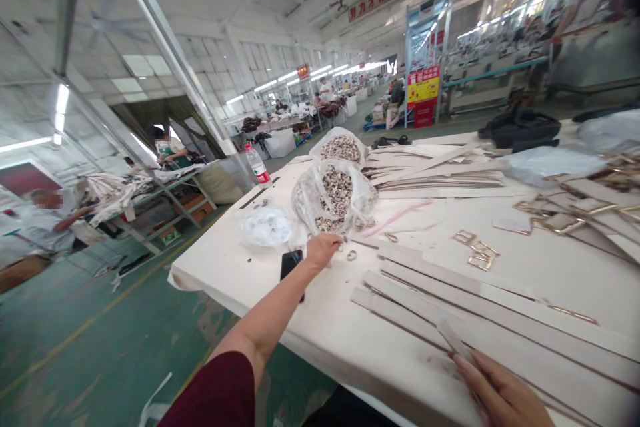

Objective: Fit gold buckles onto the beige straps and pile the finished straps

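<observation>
White tabletop (220,263): right grip (503,387) pinches strap (451,337); left grip (323,250), hold unclear, beside loose ring (352,255).

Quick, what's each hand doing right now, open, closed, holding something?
Left hand: fingers drawn together near the front bag of rings; cannot tell whether it holds one.
Right hand: closed, holding a pale strip.

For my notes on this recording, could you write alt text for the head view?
A person's left hand is near a loose ring and a filled plastic bag on a white table; the right hand holds a pale strip beside flat straps.
</observation>
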{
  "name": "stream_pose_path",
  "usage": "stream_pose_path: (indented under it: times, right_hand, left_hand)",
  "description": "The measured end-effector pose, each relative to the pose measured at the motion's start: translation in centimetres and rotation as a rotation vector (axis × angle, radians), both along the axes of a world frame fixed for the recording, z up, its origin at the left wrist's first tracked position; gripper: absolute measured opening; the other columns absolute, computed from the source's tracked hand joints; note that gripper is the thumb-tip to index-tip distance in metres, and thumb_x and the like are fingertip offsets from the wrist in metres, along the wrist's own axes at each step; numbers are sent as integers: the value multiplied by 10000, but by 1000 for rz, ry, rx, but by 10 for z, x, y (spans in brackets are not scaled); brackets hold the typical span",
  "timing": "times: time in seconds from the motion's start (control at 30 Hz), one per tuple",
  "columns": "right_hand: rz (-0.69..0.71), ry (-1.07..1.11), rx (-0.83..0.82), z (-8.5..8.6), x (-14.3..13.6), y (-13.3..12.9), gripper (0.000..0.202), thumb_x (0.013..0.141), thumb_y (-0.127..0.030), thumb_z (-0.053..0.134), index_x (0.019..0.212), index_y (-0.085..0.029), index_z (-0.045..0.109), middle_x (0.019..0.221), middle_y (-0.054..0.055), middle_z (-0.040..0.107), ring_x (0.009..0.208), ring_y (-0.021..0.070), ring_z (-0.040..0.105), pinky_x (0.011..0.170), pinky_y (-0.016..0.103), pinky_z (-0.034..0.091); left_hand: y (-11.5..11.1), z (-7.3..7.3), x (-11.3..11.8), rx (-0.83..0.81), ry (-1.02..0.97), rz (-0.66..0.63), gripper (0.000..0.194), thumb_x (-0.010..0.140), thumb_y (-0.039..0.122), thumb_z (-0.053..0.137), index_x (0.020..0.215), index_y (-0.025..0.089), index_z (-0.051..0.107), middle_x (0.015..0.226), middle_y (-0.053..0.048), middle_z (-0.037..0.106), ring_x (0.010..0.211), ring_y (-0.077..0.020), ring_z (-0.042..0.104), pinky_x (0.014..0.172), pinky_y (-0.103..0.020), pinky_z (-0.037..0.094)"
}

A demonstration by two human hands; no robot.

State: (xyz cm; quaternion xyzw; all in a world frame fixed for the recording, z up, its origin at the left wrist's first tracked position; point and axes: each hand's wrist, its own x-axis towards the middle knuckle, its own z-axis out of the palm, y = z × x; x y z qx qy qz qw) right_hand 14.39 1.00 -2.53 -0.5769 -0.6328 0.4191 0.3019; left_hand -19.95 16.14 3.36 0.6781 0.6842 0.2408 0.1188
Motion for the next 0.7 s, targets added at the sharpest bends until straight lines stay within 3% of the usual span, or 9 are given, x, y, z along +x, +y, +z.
stream_pose_path:
  times: [0.1,0.2,0.3,0.43,0.57,0.7]
  right_hand:
    - [-8,31,-33,5,-3,-5,408,811,-583,416,660,-221,528,472,-35,463,466,156,503,483,257,414]
    - [8,146,-47,16,-11,-7,403,832,-549,436,624,-205,455,486,-52,432,455,117,464,474,231,386]
    - [32,358,-134,30,-23,-4,379,831,-531,461,698,-180,513,464,-76,393,383,77,384,419,210,324]
    - [73,653,-264,44,-38,3,390,817,-523,495,865,-144,573,481,-93,387,320,36,292,351,180,206]
    - [89,750,-276,41,-42,6,390,795,-522,530,831,-137,589,487,-86,407,319,24,283,338,171,195]
    - [105,701,-283,31,-38,5,397,804,-515,515,849,-131,602,455,-90,403,309,33,308,339,175,220]
  left_hand:
    - [-3,8,8,-39,-157,-24,257,826,250,516,1000,179,691,976,-67,688,904,-195,591,757,-289,469]
    - [-13,2,31,-145,-333,-139,365,863,281,438,1142,129,617,946,-93,686,746,-151,614,618,-251,491]
    - [-36,-9,64,-282,-661,-266,401,835,326,512,1168,118,596,1005,-111,670,724,-121,610,605,-220,495]
    - [-68,-14,102,-441,-1071,-330,373,753,303,643,1081,126,654,968,-102,666,696,-105,595,619,-211,489]
    - [-84,-15,123,-481,-1123,-390,321,731,280,665,1024,152,690,928,-76,674,721,-126,598,673,-251,496]
    - [-90,-13,130,-458,-1052,-460,280,779,269,599,1025,174,693,970,-74,679,831,-168,601,734,-283,492]
